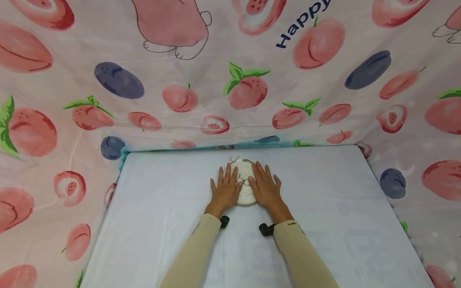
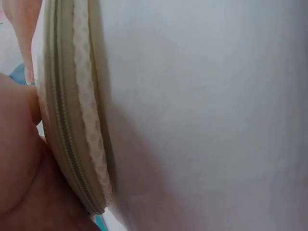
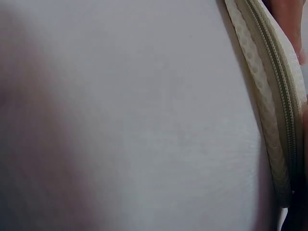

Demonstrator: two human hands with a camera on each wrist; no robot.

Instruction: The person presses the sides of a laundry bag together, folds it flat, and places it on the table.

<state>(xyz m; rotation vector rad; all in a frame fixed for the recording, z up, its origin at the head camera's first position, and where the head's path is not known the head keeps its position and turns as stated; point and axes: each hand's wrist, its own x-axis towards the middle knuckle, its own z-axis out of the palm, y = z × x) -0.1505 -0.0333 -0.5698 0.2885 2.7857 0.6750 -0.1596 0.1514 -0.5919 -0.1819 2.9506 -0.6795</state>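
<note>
A cream oval zippered pouch lies flat on the table, with a dark line drawing on its upper face. My left hand rests on its left side with the fingers straight and spread, pointing away from me. On the right side my right hand lies the same way, its thumb near the drawing. A closed zipper runs along the pouch's edge in the left wrist view, above a bumpy mesh-like side. The right wrist view shows the zipper too. Both hands cover parts of the pouch's sides.
The table wears a smooth white cover. A fruit-printed cloth hangs behind it and along both sides. Small black devices sit at the left wrist and right wrist. A short cord shows at the pouch's far end.
</note>
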